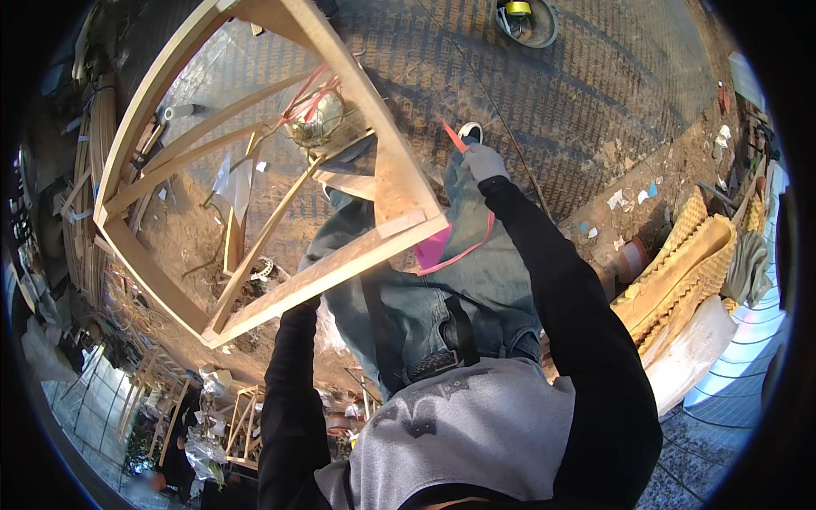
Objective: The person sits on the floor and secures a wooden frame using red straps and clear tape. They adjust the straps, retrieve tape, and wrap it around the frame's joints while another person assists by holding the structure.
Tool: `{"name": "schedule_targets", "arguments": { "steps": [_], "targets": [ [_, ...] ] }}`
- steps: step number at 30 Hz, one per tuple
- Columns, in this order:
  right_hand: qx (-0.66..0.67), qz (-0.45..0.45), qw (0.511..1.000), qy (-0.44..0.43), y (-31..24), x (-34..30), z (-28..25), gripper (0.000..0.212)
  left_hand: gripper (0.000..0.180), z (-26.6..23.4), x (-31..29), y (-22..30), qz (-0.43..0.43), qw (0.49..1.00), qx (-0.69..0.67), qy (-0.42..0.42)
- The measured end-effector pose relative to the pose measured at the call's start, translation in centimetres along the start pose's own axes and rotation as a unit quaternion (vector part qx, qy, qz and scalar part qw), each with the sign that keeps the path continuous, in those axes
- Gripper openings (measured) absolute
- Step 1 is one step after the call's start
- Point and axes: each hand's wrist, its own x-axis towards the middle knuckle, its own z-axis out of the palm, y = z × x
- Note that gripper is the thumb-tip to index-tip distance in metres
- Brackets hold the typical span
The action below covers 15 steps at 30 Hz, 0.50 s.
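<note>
A light wooden frame [336, 263] with curved and straight rails tilts across the left and middle, in front of my legs. My left hand [311, 257] is at its lower rail, wrapped round it from behind; most of the fingers are hidden. My right hand [485, 162], in a grey glove, is closed on a pinkish-red strap [453, 134]. One end of the strap sticks out past the fingers, and a length loops down over my jeans to the frame's near corner. A bright pink piece [434, 246] shows beside that corner.
A round, shiny bundle with red strapping [316, 116] lies beyond the frame's slats. At the far side stands a round tub [541, 32] with a yellow roll in it. Yellow wavy-edged foam [680, 268] lies at right, near a reddish spool [631, 257]. Long wooden strips [100, 170] lean at left.
</note>
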Motion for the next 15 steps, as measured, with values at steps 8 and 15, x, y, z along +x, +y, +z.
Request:
{"name": "schedule_targets", "arguments": {
  "steps": [8, 15],
  "targets": [
    [0.166, 0.089, 0.976, -0.11, 7.2, 18.7, 4.2, 0.031, 0.09, 4.8, 7.2, 1.0, -0.263, 0.797, 0.37, 0.399],
    [0.239, -0.09, 0.951, -0.173, 5.1, 20.9, 3.3, 0.034, 0.08, 12.0, 9.0, -0.1, -0.084, 0.755, 0.315, 0.569]
  ]
}}
